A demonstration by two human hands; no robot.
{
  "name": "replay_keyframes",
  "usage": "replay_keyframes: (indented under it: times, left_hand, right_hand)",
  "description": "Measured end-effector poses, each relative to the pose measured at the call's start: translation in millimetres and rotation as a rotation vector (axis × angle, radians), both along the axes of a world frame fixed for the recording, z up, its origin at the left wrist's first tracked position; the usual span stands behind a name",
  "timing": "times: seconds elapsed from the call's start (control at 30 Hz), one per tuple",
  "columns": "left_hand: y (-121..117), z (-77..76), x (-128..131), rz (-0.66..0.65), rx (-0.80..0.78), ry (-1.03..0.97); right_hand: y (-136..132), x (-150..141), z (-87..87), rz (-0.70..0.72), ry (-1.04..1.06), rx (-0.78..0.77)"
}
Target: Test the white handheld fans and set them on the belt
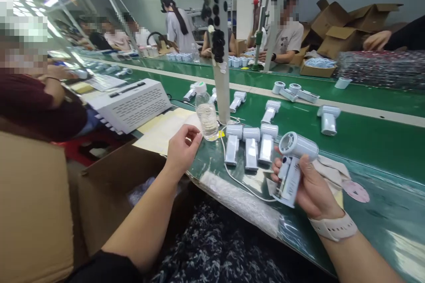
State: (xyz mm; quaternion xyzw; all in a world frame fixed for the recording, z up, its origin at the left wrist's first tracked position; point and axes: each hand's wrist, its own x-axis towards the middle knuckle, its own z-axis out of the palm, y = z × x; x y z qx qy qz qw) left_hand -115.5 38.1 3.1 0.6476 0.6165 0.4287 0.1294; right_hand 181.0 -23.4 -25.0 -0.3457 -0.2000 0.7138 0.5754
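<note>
My right hand (314,185) grips a pale blue handheld fan (299,146), its round head upright and tilted toward me. The handle's side is open and shows inner parts. My left hand (184,148) rests at the table edge beside a clear bottle (207,117) with a liquid in it. Its fingers curl toward the thumb; whatever they may hold is hidden. Between my hands, several fan bodies lie in a row, among them a middle fan body (251,148). A white cable (237,181) runs past them on the tabletop.
A metal post (222,93) rises behind the bottle. A white vented machine (133,104) and paper sheets (169,130) are on the left. More fan bodies lie on the green conveyor (361,137). A cloth (332,170) lies behind my right hand. Co-workers sit across and left.
</note>
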Motion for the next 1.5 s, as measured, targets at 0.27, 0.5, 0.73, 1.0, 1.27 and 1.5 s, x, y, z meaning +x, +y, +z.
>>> replay_keyframes:
  times: [0.27, 0.5, 0.73, 1.0, 1.27, 1.5]
  left_hand:
    - [44, -20.9, -84, 0.110, -0.173, 0.528]
    - [58, -28.3, -85, 0.039, -0.159, 0.556]
    - [57, -13.7, -82, 0.233, -0.078, 0.444]
    - [45, 23.8, -54, 0.277, 0.314, -0.014]
    - [24, 8.5, 21, -0.091, 0.134, -0.015]
    - [22, -20.7, 102, -0.424, -0.134, 0.212]
  right_hand:
    - [7, 9, -20.9, 0.022, -0.145, -0.092]
    - [6, 11, -2.9, -0.024, -0.017, 0.070]
    - [2, 11, 7.2, 0.027, 0.014, 0.201]
    - [-5, 4, 17.8, 0.069, 0.043, 0.255]
    - [-3, 5, 16.1, 0.107, -0.061, 0.292]
    - [2, -1, -1.0, -0.141, -0.441, 0.290]
